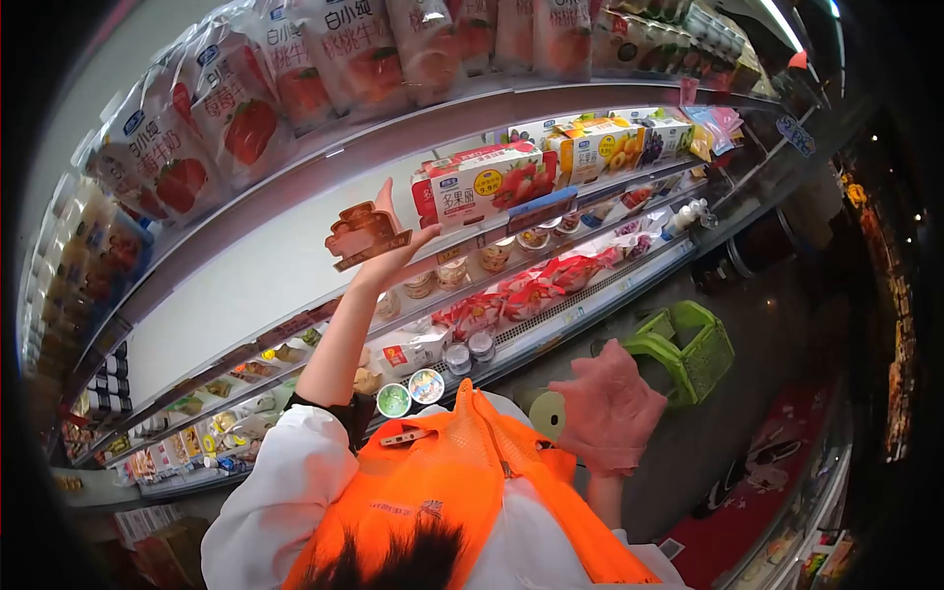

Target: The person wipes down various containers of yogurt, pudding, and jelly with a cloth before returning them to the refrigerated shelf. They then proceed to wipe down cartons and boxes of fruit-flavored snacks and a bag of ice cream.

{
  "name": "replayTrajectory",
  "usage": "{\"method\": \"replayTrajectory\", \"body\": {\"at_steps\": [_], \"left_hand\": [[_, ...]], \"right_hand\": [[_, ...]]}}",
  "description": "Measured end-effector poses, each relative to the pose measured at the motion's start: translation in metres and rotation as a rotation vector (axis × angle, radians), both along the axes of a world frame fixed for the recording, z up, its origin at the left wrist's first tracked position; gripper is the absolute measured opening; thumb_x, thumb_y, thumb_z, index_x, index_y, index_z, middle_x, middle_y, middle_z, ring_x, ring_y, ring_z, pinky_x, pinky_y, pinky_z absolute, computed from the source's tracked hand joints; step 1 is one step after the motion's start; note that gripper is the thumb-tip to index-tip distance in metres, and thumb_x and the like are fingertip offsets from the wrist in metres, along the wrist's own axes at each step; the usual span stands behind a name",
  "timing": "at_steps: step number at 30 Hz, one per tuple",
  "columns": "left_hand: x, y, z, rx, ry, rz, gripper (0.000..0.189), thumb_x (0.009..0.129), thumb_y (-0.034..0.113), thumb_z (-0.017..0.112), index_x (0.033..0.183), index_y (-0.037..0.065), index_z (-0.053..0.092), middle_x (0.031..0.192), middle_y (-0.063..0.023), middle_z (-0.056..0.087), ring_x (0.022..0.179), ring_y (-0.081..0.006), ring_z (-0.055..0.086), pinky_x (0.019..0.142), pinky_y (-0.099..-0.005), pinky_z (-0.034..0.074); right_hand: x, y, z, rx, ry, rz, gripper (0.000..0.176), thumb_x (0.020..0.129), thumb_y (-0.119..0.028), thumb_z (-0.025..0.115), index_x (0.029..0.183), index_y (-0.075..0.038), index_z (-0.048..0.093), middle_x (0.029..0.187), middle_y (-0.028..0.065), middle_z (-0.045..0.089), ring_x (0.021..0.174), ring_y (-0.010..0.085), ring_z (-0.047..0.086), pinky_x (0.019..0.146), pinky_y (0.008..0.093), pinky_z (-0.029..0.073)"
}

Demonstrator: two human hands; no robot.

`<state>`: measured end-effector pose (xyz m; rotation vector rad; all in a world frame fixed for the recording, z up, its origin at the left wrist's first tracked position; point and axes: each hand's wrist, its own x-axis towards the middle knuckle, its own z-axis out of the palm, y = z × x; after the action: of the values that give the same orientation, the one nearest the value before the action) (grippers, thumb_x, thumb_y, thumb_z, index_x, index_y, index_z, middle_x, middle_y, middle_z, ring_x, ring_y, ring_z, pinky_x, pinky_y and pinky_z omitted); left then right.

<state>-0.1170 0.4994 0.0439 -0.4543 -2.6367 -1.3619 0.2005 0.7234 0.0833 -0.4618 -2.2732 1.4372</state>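
Note:
My left hand reaches to the middle shelf with its fingers spread, one pointing up and another right at the lower left end of a red-and-white strawberry carton. A brown cut-out sign overlaps the hand in this view and hides part of it. Low on the right, a crumpled pink cloth drapes over my right hand, which holds it; the cloth hides the fingers, and only the wrist shows below.
Yellow fruit cartons stand right of the strawberry one. Large strawberry milk packs line the upper shelf. Below sit small cups and red bags. A green basket is on the floor at right, near a red mat.

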Motion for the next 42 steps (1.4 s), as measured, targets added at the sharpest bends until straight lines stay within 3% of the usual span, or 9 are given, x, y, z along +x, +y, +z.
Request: {"method": "replayTrajectory", "body": {"at_steps": [5, 9, 18, 22, 24, 25, 27, 35, 42], "left_hand": [[-0.048, 0.032, -0.011, 0.385, -0.269, -0.141, 0.094, 0.064, 0.017, 0.08, 0.136, -0.003, 0.023, 0.128, -0.0205, 0.043, 0.11, -0.0273, 0.052, 0.09, -0.0344, 0.047], [-0.057, 0.036, -0.015, 0.377, -0.168, -0.091, 0.075, 0.066, 0.011, 0.079, 0.127, -0.001, 0.037, 0.113, -0.0171, 0.055, 0.101, -0.0212, 0.057, 0.083, -0.0307, 0.049], [0.006, -0.01, 0.011, 0.173, 0.17, 0.055, 0.068, 0.065, -0.003, 0.075, 0.122, 0.002, 0.04, 0.12, -0.0128, 0.05, 0.113, -0.0214, 0.05, 0.098, -0.0339, 0.04], [0.042, -0.06, 0.009, 0.15, 0.283, 0.203, 0.072, 0.058, 0.01, 0.082, 0.119, 0.004, 0.045, 0.109, -0.0119, 0.053, 0.102, -0.0235, 0.054, 0.088, -0.0324, 0.043], [0.065, -0.068, 0.02, 0.477, 0.214, 0.285, 0.068, 0.061, -0.001, 0.075, 0.121, 0.002, 0.043, 0.112, -0.0095, 0.053, 0.1, -0.0187, 0.055, 0.087, -0.0301, 0.046], [0.074, -0.074, 0.023, 0.344, 0.252, 0.361, 0.066, 0.062, -0.003, 0.072, 0.121, 0.002, 0.043, 0.113, -0.0098, 0.052, 0.101, -0.0189, 0.055, 0.087, -0.0302, 0.047], [0.093, -0.094, 0.022, 0.167, 0.273, 0.543, 0.065, 0.063, -0.007, 0.067, 0.122, 0.002, 0.042, 0.114, -0.0102, 0.051, 0.104, -0.0199, 0.054, 0.089, -0.031, 0.046], [0.16, -0.125, 0.014, 0.309, 0.337, 0.899, 0.07, 0.066, 0.003, 0.077, 0.124, 0.002, 0.038, 0.116, -0.013, 0.05, 0.107, -0.0204, 0.052, 0.091, -0.0313, 0.042], [0.176, -0.181, -0.002, 0.187, 0.339, 0.895, 0.072, 0.068, -0.003, 0.073, 0.127, 0.003, 0.033, 0.126, -0.014, 0.045, 0.115, -0.0219, 0.048, 0.094, -0.0332, 0.043]], "right_hand": [[0.014, 0.006, -0.002, -0.016, -0.024, -0.098, 0.028, 0.066, -0.013, 0.065, 0.093, -0.007, 0.061, 0.098, 0.0088, 0.058, 0.095, 0.0219, 0.054, 0.09, 0.0367, 0.041], [0.007, 0.019, -0.003, -0.027, -0.02, -0.106, 0.03, 0.067, -0.013, 0.064, 0.096, -0.006, 0.06, 0.1, 0.0091, 0.058, 0.096, 0.0224, 0.054, 0.09, 0.0369, 0.04], [-0.056, 0.069, -0.002, 0.013, -0.05, 0.086, 0.034, 0.071, -0.013, 0.063, 0.103, -0.005, 0.056, 0.105, 0.0097, 0.057, 0.099, 0.0236, 0.053, 0.092, 0.0373, 0.039], [-0.094, 0.086, -0.002, 0.041, -0.049, 0.216, 0.036, 0.072, -0.013, 0.062, 0.105, -0.004, 0.054, 0.107, 0.0099, 0.057, 0.1, 0.0241, 0.052, 0.092, 0.0375, 0.038], [-0.115, 0.088, -0.004, 0.041, -0.039, 0.288, 0.036, 0.073, -0.013, 0.062, 0.107, -0.004, 0.054, 0.108, 0.0101, 0.057, 0.101, 0.0244, 0.052, 0.092, 0.0376, 0.038], [-0.126, 0.088, -0.005, 0.038, -0.03, 0.328, 0.037, 0.073, -0.014, 0.062, 0.108, -0.003, 0.053, 0.109, 0.0101, 0.056, 0.102, 0.0245, 0.052, 0.093, 0.0376, 0.038], [-0.146, 0.083, -0.01, 0.042, -0.017, 0.419, 0.038, 0.074, -0.014, 0.061, 0.109, -0.003, 0.052, 0.11, 0.0103, 0.056, 0.102, 0.0248, 0.052, 0.093, 0.0377, 0.038], [-0.181, 0.051, -0.024, 0.004, 0.001, 0.707, 0.041, 0.077, -0.014, 0.06, 0.115, -0.002, 0.049, 0.114, 0.0108, 0.056, 0.105, 0.0258, 0.051, 0.094, 0.0381, 0.037], [-0.169, -0.019, -0.022, -0.043, 0.024, 0.767, 0.045, 0.079, -0.014, 0.059, 0.12, 0.0, 0.046, 0.118, 0.0113, 0.055, 0.108, 0.0267, 0.05, 0.095, 0.0384, 0.036]]}}
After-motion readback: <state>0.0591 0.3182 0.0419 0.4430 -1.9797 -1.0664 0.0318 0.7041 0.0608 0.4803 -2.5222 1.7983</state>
